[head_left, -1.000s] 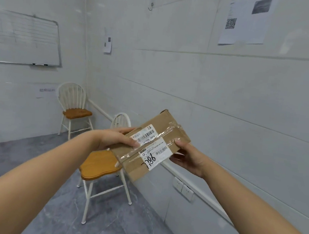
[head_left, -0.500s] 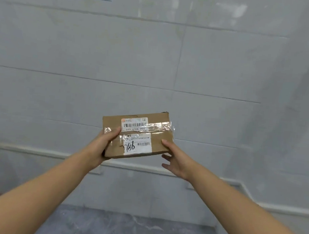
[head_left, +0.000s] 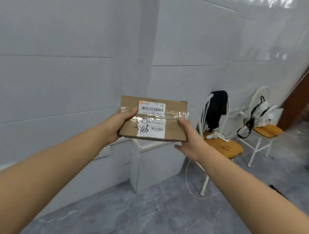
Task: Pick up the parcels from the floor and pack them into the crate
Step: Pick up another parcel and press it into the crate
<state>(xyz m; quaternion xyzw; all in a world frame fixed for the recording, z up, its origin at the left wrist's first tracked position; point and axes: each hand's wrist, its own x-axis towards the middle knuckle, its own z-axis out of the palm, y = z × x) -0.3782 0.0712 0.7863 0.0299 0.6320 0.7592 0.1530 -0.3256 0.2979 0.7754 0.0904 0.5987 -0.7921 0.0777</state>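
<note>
Midway, by the look of it: cardboard parcel (head_left: pixel 153 119) already off the floor (head_left: pixel 140 219), gripped at its ends by left hand (head_left: pixel 119 124) and right hand (head_left: pixel 189 139), thumbs on top; crate nowhere in view, packing still ahead.

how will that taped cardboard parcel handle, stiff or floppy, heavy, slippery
Probably stiff: the parcel shows flat faces and straight edges though the left hand and right hand hold only its ends. Likely light, since a thumb-and-finger pinch carries it. The glossy tape may be slightly slippery.
</note>
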